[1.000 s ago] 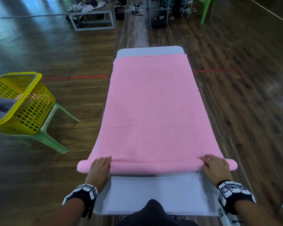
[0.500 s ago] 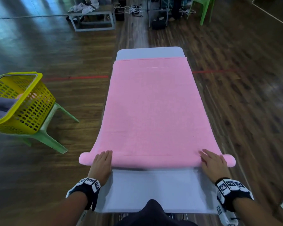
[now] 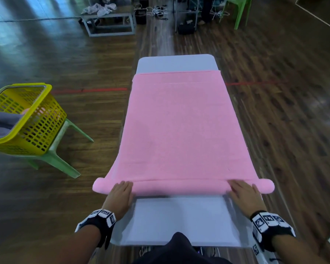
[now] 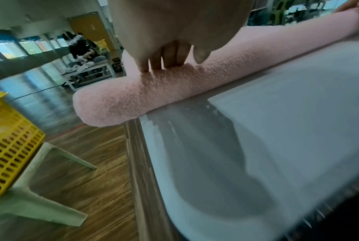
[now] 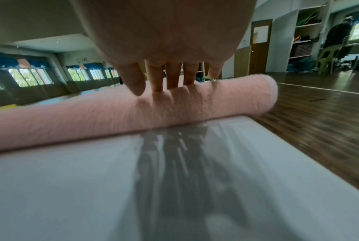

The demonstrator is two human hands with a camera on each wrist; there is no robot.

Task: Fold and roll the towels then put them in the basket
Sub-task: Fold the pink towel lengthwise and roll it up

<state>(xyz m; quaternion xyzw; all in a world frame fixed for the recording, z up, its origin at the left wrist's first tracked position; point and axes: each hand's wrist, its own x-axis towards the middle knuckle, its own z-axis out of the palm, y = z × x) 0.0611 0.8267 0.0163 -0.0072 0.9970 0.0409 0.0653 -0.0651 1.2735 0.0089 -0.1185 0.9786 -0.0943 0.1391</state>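
Observation:
A long pink towel point(image 3: 179, 126) lies flat along the grey table point(image 3: 179, 221), and its near end is wound into a roll point(image 3: 179, 187) that sticks out past both table edges. My left hand point(image 3: 120, 195) rests on the roll's left part, fingers straight and pressing down on it point(image 4: 164, 65). My right hand point(image 3: 243, 195) presses the right part of the roll point(image 5: 174, 104) the same way, fingers point(image 5: 170, 78) extended over its top. The yellow basket point(image 3: 27, 119) stands to the left on a green stool, with grey and pink cloth inside.
The basket's green stool point(image 3: 61, 157) stands on the wooden floor left of the table. Far off are a low metal bench point(image 3: 109, 21) with cloths, cables and a green chair point(image 3: 238, 10). A person is seen in the background of the wrist views.
Both hands have pushed the roll away from me along the table, and more bare table shows in front of me. The roll looks slightly thicker.

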